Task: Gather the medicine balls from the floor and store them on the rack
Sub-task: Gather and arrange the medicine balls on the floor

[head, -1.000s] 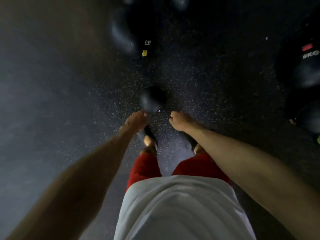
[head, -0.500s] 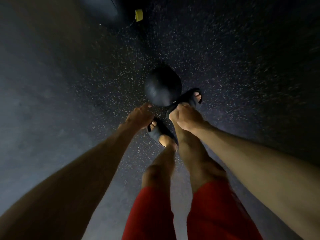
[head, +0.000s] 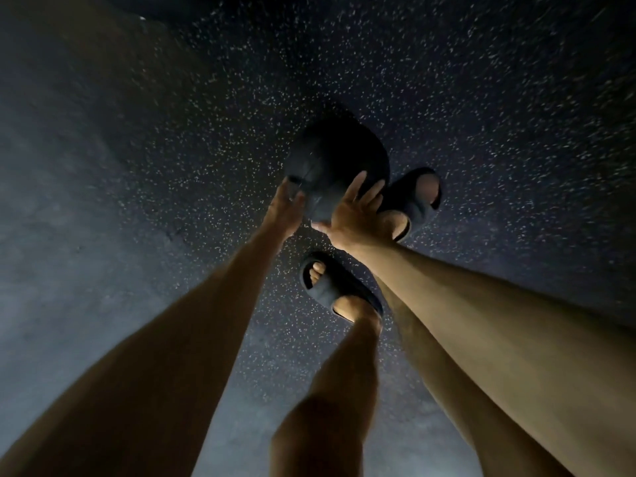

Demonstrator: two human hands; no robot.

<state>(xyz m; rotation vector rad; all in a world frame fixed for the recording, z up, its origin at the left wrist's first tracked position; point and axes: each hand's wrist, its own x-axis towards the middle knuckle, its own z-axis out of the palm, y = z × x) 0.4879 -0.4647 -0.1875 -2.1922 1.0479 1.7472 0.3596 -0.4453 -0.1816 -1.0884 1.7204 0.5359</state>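
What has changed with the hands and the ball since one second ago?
Both hands reached forward to the medicine ball: the left hand now touches its left side, the right hand lays spread fingers on its right side. The ball stays on the floor, not lifted.

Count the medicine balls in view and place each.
1: a black medicine ball on the floor between the left hand and right hand. A dark shape at the top edge may be another.
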